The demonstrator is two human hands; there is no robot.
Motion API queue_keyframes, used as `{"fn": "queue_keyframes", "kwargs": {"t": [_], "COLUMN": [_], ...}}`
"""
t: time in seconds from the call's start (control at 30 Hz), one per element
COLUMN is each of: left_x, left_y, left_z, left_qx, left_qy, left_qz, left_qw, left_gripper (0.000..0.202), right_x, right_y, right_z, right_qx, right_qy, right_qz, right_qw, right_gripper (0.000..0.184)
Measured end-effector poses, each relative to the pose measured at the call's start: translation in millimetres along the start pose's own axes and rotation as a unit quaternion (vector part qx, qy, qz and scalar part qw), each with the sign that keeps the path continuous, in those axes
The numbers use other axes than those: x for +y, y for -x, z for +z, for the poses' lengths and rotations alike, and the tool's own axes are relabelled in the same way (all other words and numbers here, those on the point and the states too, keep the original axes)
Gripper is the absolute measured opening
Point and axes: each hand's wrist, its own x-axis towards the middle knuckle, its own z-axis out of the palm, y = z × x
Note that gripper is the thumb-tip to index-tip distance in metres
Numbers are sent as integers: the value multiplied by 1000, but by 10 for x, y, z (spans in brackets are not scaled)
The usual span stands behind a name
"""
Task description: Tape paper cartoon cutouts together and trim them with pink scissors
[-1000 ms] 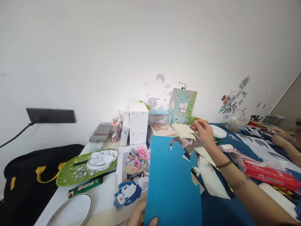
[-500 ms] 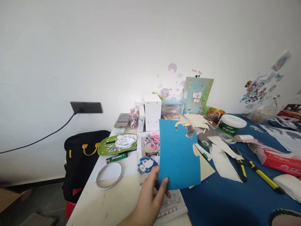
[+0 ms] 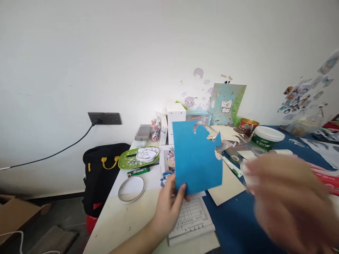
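My left hand [image 3: 171, 203] pinches a blue sheet of paper [image 3: 196, 162] by its lower left corner, thumb in front. The sheet stands upright, and curvy shapes are cut out of its upper right edge. To the right, my right hand [image 3: 291, 197] is raised over the blue tabletop, smeared by motion, so its fingers and anything in them cannot be made out. Under the left hand lies a printed form [image 3: 194, 218]. Behind the blue sheet a cream sheet [image 3: 227, 187] lies on the table, and a picture page [image 3: 167, 155] is partly covered.
A green tray [image 3: 125, 161] holds a paper cutout beside a silver ring [image 3: 131, 201]. At the back stand a white box [image 3: 176, 109], a red tin [image 3: 249, 126] and a white-lidded tub [image 3: 268, 137]. A black bag [image 3: 92, 180] is left of the table.
My right hand has come into view at the right. My left hand and the blue sheet have moved slightly up and left, while the camera has turned a little left.
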Motion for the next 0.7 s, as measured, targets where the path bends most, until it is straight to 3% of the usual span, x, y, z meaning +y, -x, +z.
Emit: {"fn": "queue_keyframes", "kwargs": {"t": [0.03, 0.07, 0.1, 0.17, 0.23, 0.27, 0.37, 0.47, 0.57, 0.7], "left_x": [10, 17, 19, 10, -15, -31, -73, -100, -121, -148], "left_y": [-34, -71, -110, -186, -254, -283, -347, -383, -400, -399], "left_z": [-37, -75, -113, -185, -245, -269, -318, -341, -365, -402], "left_qx": [28, 54, 78, 115, 133, 135, 119, 110, 117, 115], "left_qy": [4, 8, 10, 9, -1, -10, -32, -41, -57, -78], "left_qz": [11, 20, 25, 27, 21, 16, 3, -3, -19, -16], "left_qw": [1000, 998, 997, 993, 991, 991, 992, 993, 991, 990], "left_gripper": [19, 19, 20, 22, 25, 26, 29, 26, 25, 21], "right_x": [25, 47, 63, 90, 128, 164, 385, 779, 1183, 1458], "right_y": [-276, -496, -656, -797, -769, -725, -612, -599, -628, -641], "right_z": [197, 408, 617, 977, 1210, 1273, 1289, 1153, 1004, 866], "right_qx": [37, 74, 56, -72, -134, -131, -60, 62, 176, 216], "right_qy": [-17, -51, -91, -227, -346, -364, -350, -315, -290, -296], "right_qz": [-3, 50, 122, 254, 321, 334, 361, 400, 446, 507], "right_qw": [999, 995, 987, 937, 872, 860, 862, 859, 828, 780], "right_gripper": [29, 35, 42, 41, 35, 31, 25, 26, 27, 25]}}
